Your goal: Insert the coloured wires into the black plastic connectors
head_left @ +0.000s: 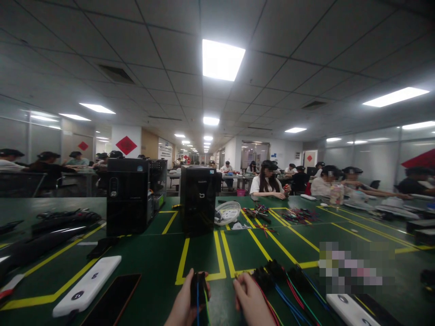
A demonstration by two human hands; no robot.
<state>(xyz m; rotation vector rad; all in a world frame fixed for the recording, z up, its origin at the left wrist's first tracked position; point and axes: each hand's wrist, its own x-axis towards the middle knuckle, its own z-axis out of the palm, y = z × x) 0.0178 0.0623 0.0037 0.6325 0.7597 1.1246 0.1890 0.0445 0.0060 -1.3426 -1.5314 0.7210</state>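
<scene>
At the near edge of the green table, my left hand is closed around a black connector block with blue and yellow-green wires running down from it. To its right, my right hand has curled fingers with the tips together; whatever they may hold is hidden. Right beside that hand lies a row of black connectors with red, blue and green wires trailing towards me. A gap separates my two hands.
Two black computer towers stand ahead. A white basket and loose wires lie beyond. White power strips and a phone flank my hands. Across the table sits a co-worker.
</scene>
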